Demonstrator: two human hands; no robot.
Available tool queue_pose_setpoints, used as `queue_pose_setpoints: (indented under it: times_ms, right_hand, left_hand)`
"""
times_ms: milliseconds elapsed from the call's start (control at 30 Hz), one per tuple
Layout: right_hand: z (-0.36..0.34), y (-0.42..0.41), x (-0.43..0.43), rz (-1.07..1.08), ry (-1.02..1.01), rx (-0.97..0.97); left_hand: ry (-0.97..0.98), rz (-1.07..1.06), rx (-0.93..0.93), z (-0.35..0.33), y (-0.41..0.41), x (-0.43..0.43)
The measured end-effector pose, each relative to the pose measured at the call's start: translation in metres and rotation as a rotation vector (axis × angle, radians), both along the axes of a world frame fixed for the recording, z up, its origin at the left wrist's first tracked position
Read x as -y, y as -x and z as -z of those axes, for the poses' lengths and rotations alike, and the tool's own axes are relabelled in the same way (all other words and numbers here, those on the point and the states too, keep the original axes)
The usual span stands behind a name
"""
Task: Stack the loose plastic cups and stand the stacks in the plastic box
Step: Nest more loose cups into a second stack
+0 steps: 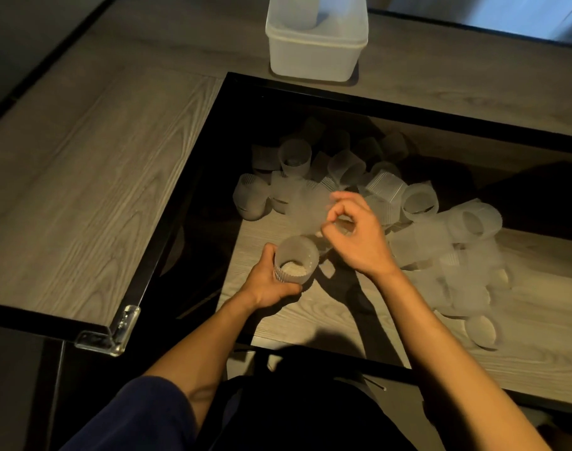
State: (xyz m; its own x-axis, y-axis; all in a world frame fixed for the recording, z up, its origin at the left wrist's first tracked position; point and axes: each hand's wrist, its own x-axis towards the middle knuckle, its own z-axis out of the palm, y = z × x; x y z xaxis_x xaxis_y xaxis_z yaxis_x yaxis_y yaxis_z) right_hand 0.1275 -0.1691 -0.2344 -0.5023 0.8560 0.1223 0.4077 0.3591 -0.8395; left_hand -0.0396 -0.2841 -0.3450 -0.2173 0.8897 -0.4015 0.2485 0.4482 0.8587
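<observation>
Left hand [269, 283] grips upright cup [296, 263]; right hand [359, 239] just beside and above it, fingers curled, pinching blurred cup [306, 209]. Loose cups [424, 219] piled beyond and right of the hands. Box [314, 56] well beyond both hands, stack [302, 11] standing inside

plastic box [314, 56] cropped; one cup [306, 208] blurred

Head-worn; steeply downward (hands [271, 284] [359, 239] close)

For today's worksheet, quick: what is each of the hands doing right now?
Left hand: holds an upright cup.
Right hand: pinches a blurred cup, apparently.
</observation>
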Motion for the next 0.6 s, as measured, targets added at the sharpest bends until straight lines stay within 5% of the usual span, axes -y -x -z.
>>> queue_pose_setpoints:
  times_ms: [100, 333, 467, 600]
  right_hand:
    - [-0.002, -0.008, 0.013, -0.201, 0.038, 0.1]
    - [-0.002, 0.004, 0.02, -0.426, -0.244, 0.36]
    - [0.015, -0.01, 0.012, -0.522, -0.167, 0.531]
    - [0.022, -0.013, 0.019, -0.187, 0.135, 0.129]
  left_hand:
    - [-0.006, 0.006, 0.009, -0.001, 0.002, -0.001]
    - [-0.03, -0.005, 0.039, 0.001, 0.001, 0.001]
    - [-0.016, 0.015, 0.048, -0.006, 0.005, 0.002]
    - [0.005, 0.029, 0.027, -0.006, 0.007, 0.003]
